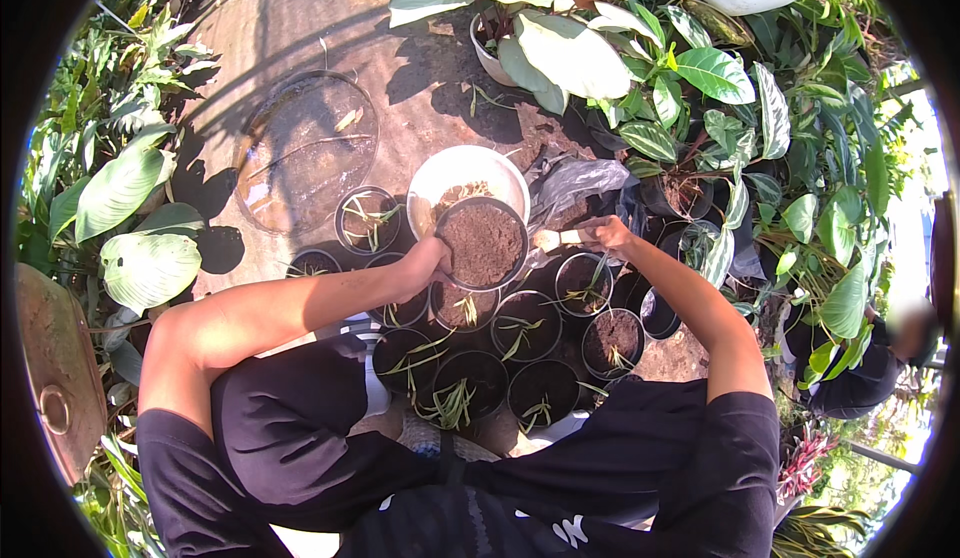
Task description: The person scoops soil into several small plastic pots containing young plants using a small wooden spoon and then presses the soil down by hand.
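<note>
My left hand (427, 264) grips the rim of a round plant pot (482, 244) filled with brown soil, held over the near edge of a white basin (469, 160). In my right hand (609, 237) is the handle of a small scoop or trowel (551, 240), its head just right of the pot. Soil and dry bits show inside the basin. Below my hands stand several dark pots of soil with small green cuttings, among them one pot (527, 325) near the middle and another (613, 342) to the right. A further pot with cuttings (367, 219) stands left of the basin.
A crumpled dark plastic bag (577, 183) lies right of the basin. On the ground beyond, at the left, is a round shallow tray (307, 153). Leafy plants (150, 183) line both sides, with a white potted plant (491, 55) ahead. Another person (855, 381) is at the far right.
</note>
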Tool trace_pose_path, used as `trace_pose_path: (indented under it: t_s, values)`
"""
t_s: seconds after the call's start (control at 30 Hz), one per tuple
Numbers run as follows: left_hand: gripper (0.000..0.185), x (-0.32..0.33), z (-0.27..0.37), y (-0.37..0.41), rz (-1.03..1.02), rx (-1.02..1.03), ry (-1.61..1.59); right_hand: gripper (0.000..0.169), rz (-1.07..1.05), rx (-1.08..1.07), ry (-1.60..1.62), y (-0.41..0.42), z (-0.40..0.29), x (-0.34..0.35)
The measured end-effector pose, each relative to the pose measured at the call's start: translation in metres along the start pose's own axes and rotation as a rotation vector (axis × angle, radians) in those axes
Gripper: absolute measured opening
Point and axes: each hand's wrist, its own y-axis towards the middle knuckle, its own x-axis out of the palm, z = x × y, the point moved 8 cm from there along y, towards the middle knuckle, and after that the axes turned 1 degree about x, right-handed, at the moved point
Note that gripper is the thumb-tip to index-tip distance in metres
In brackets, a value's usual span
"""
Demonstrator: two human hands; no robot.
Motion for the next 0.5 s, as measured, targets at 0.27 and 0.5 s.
trace_pose_path:
  t_s: [0.27, 0.5]
  values:
    - [0.03, -0.013, -0.009, 0.007, 0.039, 0.002, -0.029, 0.034, -0.102, 0.002, 0.1, -0.013, 0.003, -0.041]
    - [0.013, -0.004, 0.003, -0.008, 0.056, 0.035, -0.069, 0.039, -0.196, -0.032, 0.1, -0.062, -0.041, -0.058]
